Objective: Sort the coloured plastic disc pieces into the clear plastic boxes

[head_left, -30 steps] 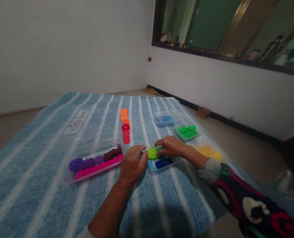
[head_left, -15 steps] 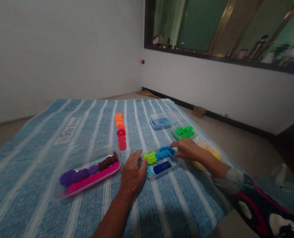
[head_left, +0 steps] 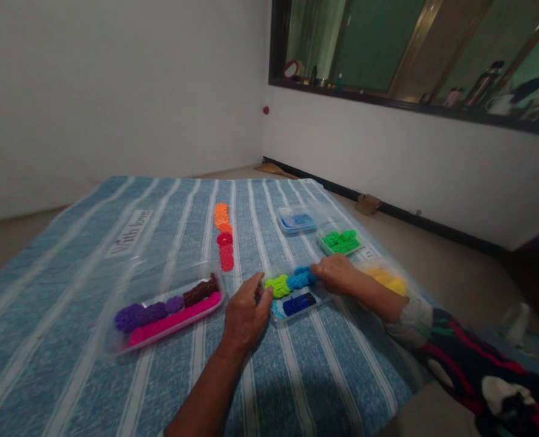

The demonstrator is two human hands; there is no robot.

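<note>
A small clear plastic box (head_left: 297, 317) lies on the striped cloth. It holds a lime-green crocheted piece (head_left: 277, 286), blue crocheted pieces (head_left: 300, 278), a dark blue bundle (head_left: 299, 304) and a light blue piece (head_left: 278, 311). My left hand (head_left: 246, 312) is at the box's left end, with thumb and forefinger parted about its edge. At the far right corner, the curled fingers of my right hand (head_left: 335, 274) are closed on the end of a blue crocheted piece; the fingertips are partly hidden.
To the left, a long clear box (head_left: 178, 328) holds purple, brown and pink pieces. Orange pieces (head_left: 222, 216) and red pieces (head_left: 226, 255) form a line on the cloth (head_left: 169, 388). Green pieces (head_left: 341, 241), yellow pieces (head_left: 385, 280) and a blue-filled box (head_left: 297, 223) are at right.
My right hand's fingers have curled in closer over the blue crocheted piece, whose right end is now covered. My left hand stays at the box. The view has shifted slightly.
</note>
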